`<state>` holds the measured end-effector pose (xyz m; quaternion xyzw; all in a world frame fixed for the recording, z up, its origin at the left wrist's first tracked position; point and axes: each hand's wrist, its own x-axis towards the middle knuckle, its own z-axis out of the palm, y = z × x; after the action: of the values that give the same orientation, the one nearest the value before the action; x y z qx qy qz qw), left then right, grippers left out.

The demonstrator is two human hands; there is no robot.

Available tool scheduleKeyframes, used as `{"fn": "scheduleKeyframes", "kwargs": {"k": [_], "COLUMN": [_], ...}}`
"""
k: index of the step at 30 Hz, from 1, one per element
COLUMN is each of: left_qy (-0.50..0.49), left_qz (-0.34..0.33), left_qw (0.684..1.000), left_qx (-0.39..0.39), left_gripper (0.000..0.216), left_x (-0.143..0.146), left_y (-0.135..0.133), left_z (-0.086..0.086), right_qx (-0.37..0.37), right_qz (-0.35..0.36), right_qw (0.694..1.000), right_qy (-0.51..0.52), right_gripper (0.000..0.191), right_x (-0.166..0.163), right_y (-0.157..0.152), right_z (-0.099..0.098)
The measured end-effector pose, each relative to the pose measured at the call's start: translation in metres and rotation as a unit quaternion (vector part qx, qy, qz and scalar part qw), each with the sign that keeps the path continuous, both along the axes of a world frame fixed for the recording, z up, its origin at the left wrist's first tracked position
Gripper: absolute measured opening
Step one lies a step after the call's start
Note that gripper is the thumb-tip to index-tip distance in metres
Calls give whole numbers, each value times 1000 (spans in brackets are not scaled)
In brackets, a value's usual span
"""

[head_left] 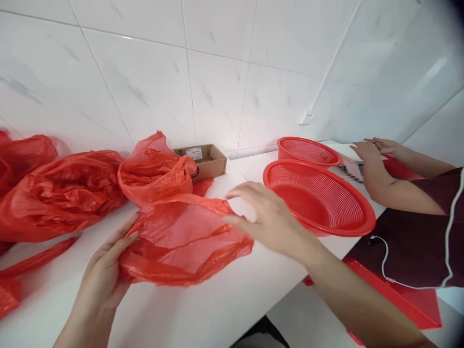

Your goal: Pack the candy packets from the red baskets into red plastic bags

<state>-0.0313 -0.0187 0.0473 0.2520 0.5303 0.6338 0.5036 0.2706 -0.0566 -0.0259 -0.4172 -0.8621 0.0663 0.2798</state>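
Observation:
A flat red plastic bag (181,241) lies on the white counter (203,309) in front of me. My left hand (107,270) rests on the bag's left edge, fingers stretched out against the plastic. My right hand (268,217) hovers over the bag's right corner with fingers spread and slightly blurred. Behind the flat bag sits a bunched red bag (155,169), and a larger crumpled red bag (61,193) lies to its left.
A large red colander (319,198) stands right of my right hand, a smaller red colander (308,151) behind it. A small open cardboard box (205,159) sits by the tiled wall. Another person's hands (369,150) rest at the counter's far right. A red tray (398,295) lies lower right.

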Motion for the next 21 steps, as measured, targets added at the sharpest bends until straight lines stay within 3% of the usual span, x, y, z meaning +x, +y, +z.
{"fn": "scheduleKeyframes", "kwargs": {"k": [2, 4, 6, 9, 12, 17, 21], "left_qy": [-6, -2, -1, 0, 13, 25, 22], "left_qz": [-15, -8, -9, -26, -31, -38, -46], "left_qw": [1000, 1000, 999, 997, 996, 994, 992], "left_qx": [-8, -20, -40, -71, -80, -102, -118], "left_gripper": [91, 91, 87, 80, 83, 85, 86], "left_x": [3, 7, 13, 19, 21, 17, 18], "left_y": [-1, -3, -4, -4, -2, 0, 4], "left_z": [0, 2, 5, 5, 3, -3, -10], "right_qx": [-4, -11, -58, -131, -161, -194, -261], "right_qz": [-144, -249, -270, -299, -329, -371, -312], "right_qw": [987, 955, 937, 914, 898, 883, 896], "right_qy": [-74, -158, -212, -241, -244, -213, -176], "right_gripper": [41, 45, 44, 44, 41, 39, 65], "right_x": [47, 89, 120, 150, 176, 219, 223], "right_y": [72, 100, 93, 59, 37, 28, 44], "right_z": [75, 111, 110, 85, 77, 92, 122]}}
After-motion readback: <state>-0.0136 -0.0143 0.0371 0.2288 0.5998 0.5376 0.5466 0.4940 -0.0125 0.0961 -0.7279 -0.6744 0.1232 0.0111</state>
